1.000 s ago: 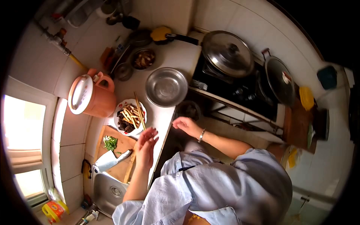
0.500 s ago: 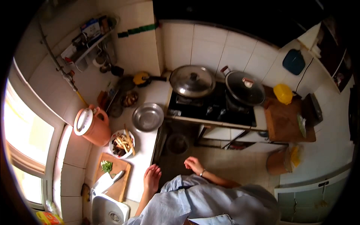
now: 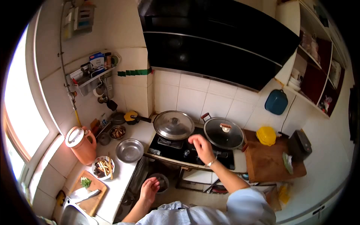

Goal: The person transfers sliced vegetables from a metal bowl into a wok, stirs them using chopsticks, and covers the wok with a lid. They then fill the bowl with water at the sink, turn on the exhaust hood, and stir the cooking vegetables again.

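- Pan (image 3: pixel 174 126): shiny domed lid, handle left
- Right hand (image 3: pixel 203 148): loosely curled, empty, at stove (image 3: pixel 191 154) near edge
- Left hand (image 3: pixel 149 190): half-curled, empty, right of counter (image 3: pixel 125 173)

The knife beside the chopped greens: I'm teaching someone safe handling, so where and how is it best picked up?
Grip the knife by its handle, coming from the right, the counter's open side. It lies flat, its handle pointing right and its broad blade left, so this approach should keep fingers off the blade. Which edge is sharp is too small to tell.
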The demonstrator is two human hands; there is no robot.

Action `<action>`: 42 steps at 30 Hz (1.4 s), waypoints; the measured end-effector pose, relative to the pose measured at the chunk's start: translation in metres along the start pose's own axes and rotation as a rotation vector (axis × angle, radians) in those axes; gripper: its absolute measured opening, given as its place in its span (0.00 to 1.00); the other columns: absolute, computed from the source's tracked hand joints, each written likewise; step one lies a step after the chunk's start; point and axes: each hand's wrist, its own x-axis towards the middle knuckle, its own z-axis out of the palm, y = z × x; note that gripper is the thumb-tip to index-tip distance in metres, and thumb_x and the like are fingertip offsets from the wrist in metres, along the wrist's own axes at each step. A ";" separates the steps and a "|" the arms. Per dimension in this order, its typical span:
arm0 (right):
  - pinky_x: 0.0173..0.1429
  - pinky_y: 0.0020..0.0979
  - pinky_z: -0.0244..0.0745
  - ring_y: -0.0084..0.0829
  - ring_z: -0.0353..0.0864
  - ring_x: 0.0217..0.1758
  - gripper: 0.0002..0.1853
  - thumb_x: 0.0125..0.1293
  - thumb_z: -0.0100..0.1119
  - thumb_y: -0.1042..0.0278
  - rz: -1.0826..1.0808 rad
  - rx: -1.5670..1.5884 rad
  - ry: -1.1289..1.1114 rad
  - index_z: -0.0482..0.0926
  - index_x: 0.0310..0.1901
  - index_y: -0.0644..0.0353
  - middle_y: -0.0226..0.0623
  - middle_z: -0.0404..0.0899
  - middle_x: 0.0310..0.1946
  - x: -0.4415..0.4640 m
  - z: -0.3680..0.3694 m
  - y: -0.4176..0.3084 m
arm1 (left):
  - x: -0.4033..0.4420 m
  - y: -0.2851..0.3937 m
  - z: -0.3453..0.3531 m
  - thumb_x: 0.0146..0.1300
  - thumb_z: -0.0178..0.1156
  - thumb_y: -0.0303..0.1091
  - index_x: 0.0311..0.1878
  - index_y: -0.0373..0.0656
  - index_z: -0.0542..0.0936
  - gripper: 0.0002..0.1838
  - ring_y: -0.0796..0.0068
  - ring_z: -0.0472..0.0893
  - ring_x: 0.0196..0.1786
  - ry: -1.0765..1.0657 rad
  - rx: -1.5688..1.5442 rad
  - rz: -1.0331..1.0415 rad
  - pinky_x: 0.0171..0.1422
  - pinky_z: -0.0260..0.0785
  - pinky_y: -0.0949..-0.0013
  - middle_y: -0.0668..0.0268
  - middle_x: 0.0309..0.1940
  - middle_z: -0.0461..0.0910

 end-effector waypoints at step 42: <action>0.78 0.52 0.36 0.37 0.48 0.78 0.23 0.60 0.57 0.69 -0.758 -1.445 0.642 0.71 0.58 0.64 0.43 0.61 0.70 0.469 -0.161 -0.099 | 0.191 0.310 0.568 0.63 0.58 0.33 0.56 0.38 0.71 0.20 0.61 0.73 0.56 -0.253 0.701 1.676 0.56 0.67 0.65 0.54 0.52 0.70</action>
